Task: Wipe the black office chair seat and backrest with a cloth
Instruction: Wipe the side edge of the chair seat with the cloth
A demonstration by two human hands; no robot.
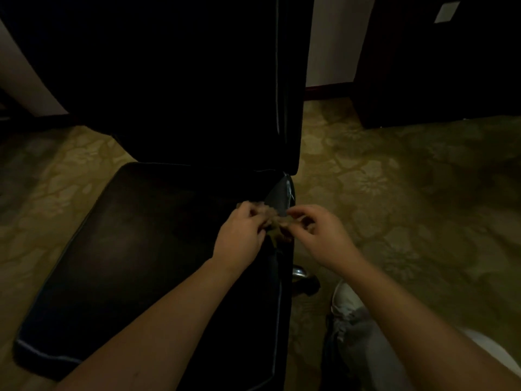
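Between the hands (239,235) (320,235), cloth (277,221) crosswise

A crumpled tan cloth (275,220) sits bunched above the black chair seat's (135,249) right edge, below the upright backrest (183,80).

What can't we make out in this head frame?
Head view:
- backrest: underexposed, surface detail lost; top cut by upper edge.
- cloth: mostly covered by left hand and right hand, blurred; size unclear.
- chair base: hidden under seat; one chrome bit shows.

Seat (135,249) seemingly smooth, slightly glossy leather.
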